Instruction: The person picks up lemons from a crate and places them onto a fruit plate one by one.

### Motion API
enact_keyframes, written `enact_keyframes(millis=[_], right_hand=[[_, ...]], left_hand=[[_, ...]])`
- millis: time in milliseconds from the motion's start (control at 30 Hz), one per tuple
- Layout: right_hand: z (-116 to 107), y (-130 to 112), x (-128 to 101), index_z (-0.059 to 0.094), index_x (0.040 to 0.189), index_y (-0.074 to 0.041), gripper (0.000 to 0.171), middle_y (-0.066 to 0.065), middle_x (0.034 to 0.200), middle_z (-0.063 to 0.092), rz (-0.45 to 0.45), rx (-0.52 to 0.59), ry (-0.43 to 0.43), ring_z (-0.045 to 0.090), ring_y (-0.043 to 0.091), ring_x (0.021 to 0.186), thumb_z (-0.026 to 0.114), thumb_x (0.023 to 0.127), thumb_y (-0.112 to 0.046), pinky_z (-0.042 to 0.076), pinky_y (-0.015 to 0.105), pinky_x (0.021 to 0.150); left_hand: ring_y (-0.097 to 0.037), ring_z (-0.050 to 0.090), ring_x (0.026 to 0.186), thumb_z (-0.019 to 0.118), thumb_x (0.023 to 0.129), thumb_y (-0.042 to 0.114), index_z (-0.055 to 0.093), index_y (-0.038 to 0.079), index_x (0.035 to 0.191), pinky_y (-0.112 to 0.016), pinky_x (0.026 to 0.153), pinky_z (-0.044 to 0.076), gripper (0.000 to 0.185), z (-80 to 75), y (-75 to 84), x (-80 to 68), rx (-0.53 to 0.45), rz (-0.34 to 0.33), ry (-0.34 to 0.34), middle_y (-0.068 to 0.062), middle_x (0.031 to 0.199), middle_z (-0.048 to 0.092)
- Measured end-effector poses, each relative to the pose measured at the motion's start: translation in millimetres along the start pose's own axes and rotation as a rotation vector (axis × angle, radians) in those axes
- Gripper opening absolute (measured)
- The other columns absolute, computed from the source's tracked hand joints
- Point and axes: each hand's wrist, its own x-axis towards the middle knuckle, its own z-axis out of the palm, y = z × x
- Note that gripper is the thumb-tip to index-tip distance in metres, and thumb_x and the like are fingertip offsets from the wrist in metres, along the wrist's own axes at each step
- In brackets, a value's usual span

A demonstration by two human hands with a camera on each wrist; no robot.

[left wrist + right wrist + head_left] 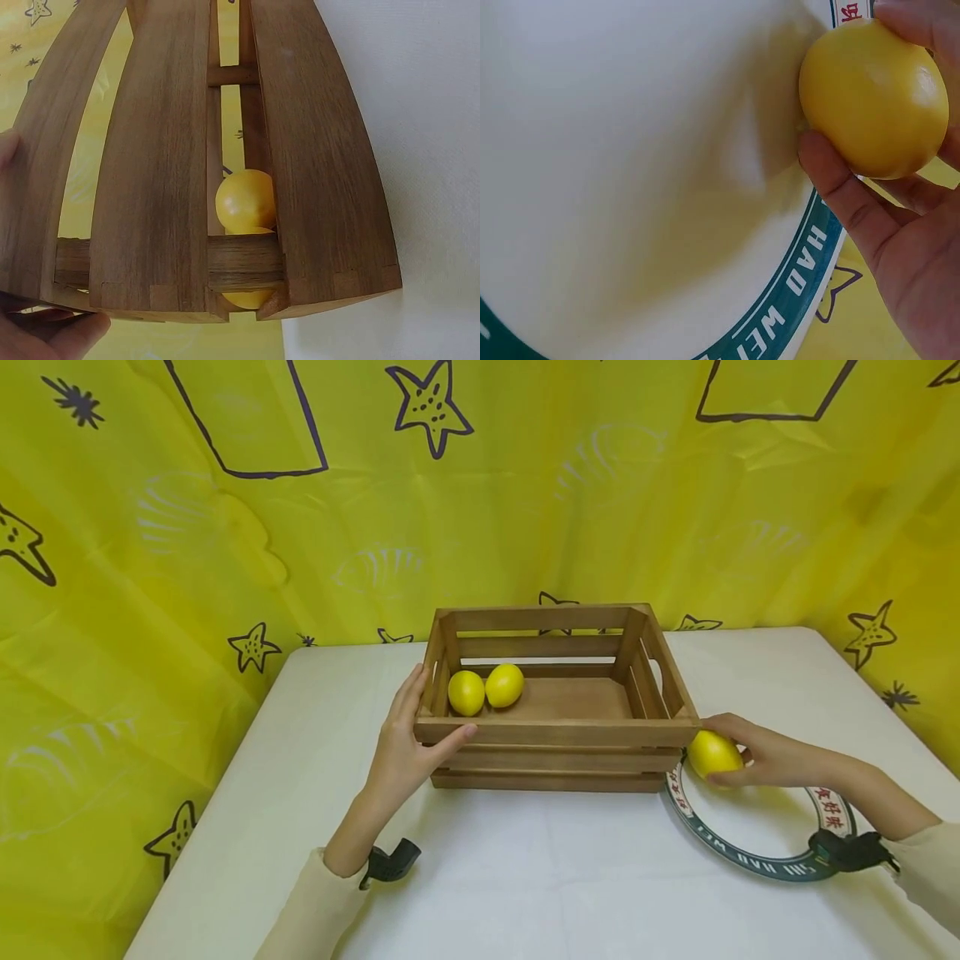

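My left hand (pixel 405 752) grips the left front corner of a slatted wooden crate (pixel 555 735), thumb over the front rim and fingers along the left side. Two yellow lemons (pixel 467 693) sit side by side in the crate's left end; one lemon (pixel 246 201) shows between the slats in the left wrist view. At the crate's right front corner, my right hand (pixel 772 753) holds another lemon (pixel 713 755) between thumb and fingers. That lemon (pixel 874 97) is over the edge of a round white plate (pixel 630 150) with a green lettered rim.
The plate lies on a white-covered table (pixel 525 877) just right of the crate, partly under my right wrist. Behind the table hangs a yellow curtain (pixel 495 527) with star and shell drawings. Each wrist wears a black strap-on device (pixel 392 862).
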Motion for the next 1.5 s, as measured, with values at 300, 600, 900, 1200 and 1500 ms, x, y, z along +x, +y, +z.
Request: enact_keyframes(millis=[300, 600, 900, 1200, 1500], right_hand=[[-1.4, 1.0, 1.0, 0.04, 0.133, 0.011, 0.073, 0.028, 0.123, 0.045, -0.017, 0.016, 0.001, 0.04, -0.009, 0.094, 0.082, 0.075, -0.005, 0.052, 0.022, 0.064], [-7.0, -4.3, -1.4, 0.04, 0.136, 0.008, 0.081, 0.03, 0.127, 0.046, 0.086, -0.067, -0.004, 0.051, 0.029, 0.105, 0.085, 0.073, -0.015, 0.055, 0.04, 0.072], [-14.6, -9.0, -2.3, 0.042, 0.137, 0.006, 0.081, 0.029, 0.128, 0.048, 0.071, -0.097, 0.025, 0.05, 0.041, 0.109, 0.085, 0.072, -0.018, 0.05, 0.057, 0.081], [-27.4, -15.2, 2.8, 0.045, 0.138, 0.001, 0.072, 0.028, 0.135, 0.044, 0.107, -0.111, 0.094, 0.046, 0.046, 0.114, 0.081, 0.078, -0.02, 0.048, 0.063, 0.081], [-38.3, -20.5, 4.4, 0.05, 0.136, -0.004, 0.068, 0.019, 0.133, 0.05, 0.074, -0.192, 0.202, 0.05, 0.028, 0.111, 0.082, 0.077, -0.016, 0.052, 0.052, 0.078]], left_hand=[[-0.037, 0.025, 0.145, 0.08, 0.083, 0.028, 0.028, 0.004, 0.153, -0.062, 0.109, 0.03, 0.09, -1.6, -0.5, 0.3, -0.004, 0.014, -0.001, -0.013, 0.16, 0.023], [-0.036, 0.025, 0.145, 0.08, 0.082, 0.029, 0.027, 0.003, 0.153, -0.06, 0.11, 0.03, 0.092, -1.5, 0.2, 0.0, 0.007, 0.005, -0.006, -0.013, 0.16, 0.022], [-0.034, 0.026, 0.145, 0.08, 0.082, 0.028, 0.027, 0.003, 0.153, -0.058, 0.111, 0.03, 0.092, -1.3, -0.3, 1.0, 0.008, -0.003, -0.007, -0.012, 0.16, 0.023], [-0.035, 0.025, 0.145, 0.08, 0.082, 0.028, 0.027, 0.004, 0.153, -0.059, 0.111, 0.029, 0.092, -2.0, -0.3, 0.2, 0.003, -0.001, -0.007, -0.012, 0.16, 0.022], [-0.035, 0.026, 0.145, 0.08, 0.082, 0.028, 0.027, 0.003, 0.153, -0.057, 0.111, 0.03, 0.093, -1.6, 1.2, 0.1, 0.001, 0.001, -0.007, -0.013, 0.16, 0.022]])
